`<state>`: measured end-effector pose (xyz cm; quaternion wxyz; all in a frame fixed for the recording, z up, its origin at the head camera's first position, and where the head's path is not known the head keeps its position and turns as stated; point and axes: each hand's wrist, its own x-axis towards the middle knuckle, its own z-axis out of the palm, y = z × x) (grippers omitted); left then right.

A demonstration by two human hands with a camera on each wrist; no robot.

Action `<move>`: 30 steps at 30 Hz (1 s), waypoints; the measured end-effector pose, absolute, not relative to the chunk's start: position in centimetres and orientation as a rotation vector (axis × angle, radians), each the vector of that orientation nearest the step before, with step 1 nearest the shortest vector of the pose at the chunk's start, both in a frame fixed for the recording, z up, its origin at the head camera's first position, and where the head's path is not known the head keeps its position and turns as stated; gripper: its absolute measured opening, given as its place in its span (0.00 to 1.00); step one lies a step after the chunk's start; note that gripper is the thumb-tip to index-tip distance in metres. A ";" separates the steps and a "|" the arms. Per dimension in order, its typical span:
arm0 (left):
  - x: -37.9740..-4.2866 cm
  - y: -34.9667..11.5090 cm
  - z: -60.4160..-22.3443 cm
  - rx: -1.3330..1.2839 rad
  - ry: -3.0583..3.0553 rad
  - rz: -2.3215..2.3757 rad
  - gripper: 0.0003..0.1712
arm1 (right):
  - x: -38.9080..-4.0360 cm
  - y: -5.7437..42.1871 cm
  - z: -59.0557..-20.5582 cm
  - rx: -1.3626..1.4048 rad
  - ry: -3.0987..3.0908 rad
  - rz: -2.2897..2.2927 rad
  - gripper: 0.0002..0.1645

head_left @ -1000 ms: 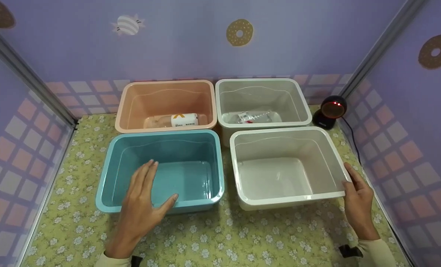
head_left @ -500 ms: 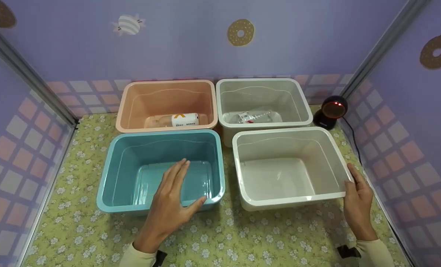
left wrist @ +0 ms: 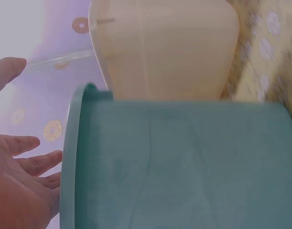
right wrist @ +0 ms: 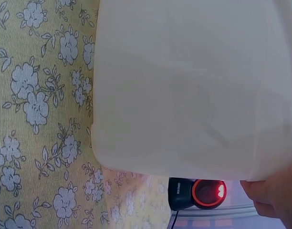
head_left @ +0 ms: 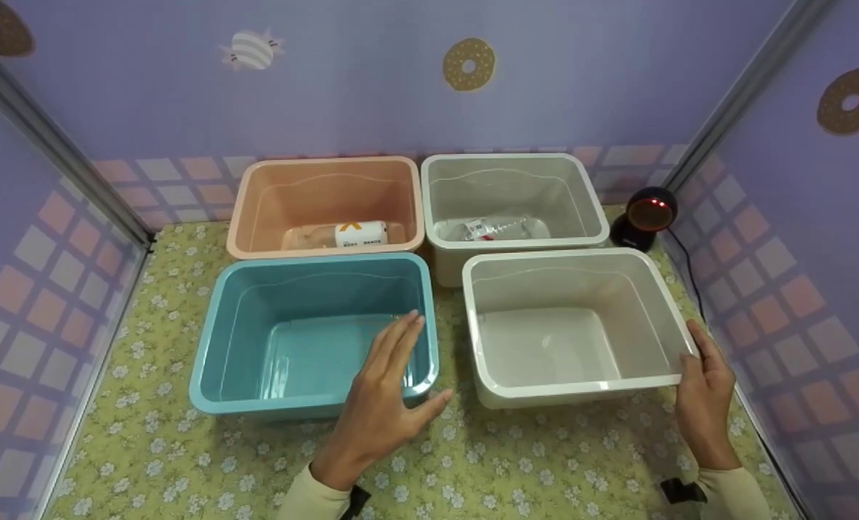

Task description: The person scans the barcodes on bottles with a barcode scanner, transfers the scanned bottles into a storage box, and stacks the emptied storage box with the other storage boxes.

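Observation:
My right hand (head_left: 705,404) grips the right rim of the cream bin (head_left: 574,392) at the front right, thumb inside the rim and fingers outside. In the right wrist view that bin's outer wall (right wrist: 184,95) fills most of the picture, with part of the hand at the lower right corner. My left hand (head_left: 382,401) hovers over the front right corner of the teal bin (head_left: 278,406), fingers straight and thumb spread, holding nothing. The left wrist view shows the teal bin's outer wall (left wrist: 184,167) beside the spread fingers.
Behind stand a peach bin (head_left: 245,209) holding a labelled bottle (head_left: 361,233) and a grey bin (head_left: 588,209) holding a clear plastic bottle (head_left: 498,229). A black scanner (head_left: 642,219) with red lights and a cable stands at the back right. Purple walls enclose the flowered tablecloth (head_left: 148,448).
My left hand has moved right across the teal bin toward its right corner. The cream bin has slid slightly right with my right hand, widening the gap to the teal bin.

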<state>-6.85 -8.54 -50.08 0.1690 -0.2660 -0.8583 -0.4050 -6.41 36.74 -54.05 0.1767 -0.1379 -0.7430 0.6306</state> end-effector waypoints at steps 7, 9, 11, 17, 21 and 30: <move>-6.6 -5.7 -50.1 -0.809 -2.397 -1.294 0.57 | -6.4 36.9 -54.1 -0.410 -2.064 1.808 0.33; -6.5 -4.9 -50.2 -0.818 -2.389 -1.330 0.58 | -6.4 37.0 -54.1 -0.405 -2.064 1.809 0.33; -6.5 -4.2 -50.3 -0.823 -2.387 -1.374 0.58 | -6.4 37.3 -54.1 -0.378 -2.068 1.808 0.32; -6.5 -2.4 -50.7 -0.809 -2.379 -1.534 0.59 | -5.9 38.8 -54.3 -0.228 -2.107 1.881 0.33; -6.5 -1.6 -51.1 -0.795 -2.405 -1.592 0.61 | -5.7 39.8 -54.5 -0.152 -2.133 1.943 0.35; -6.5 -0.4 -51.9 -0.770 -2.443 -1.649 0.63 | -5.1 41.1 -54.7 0.023 -2.235 1.930 0.37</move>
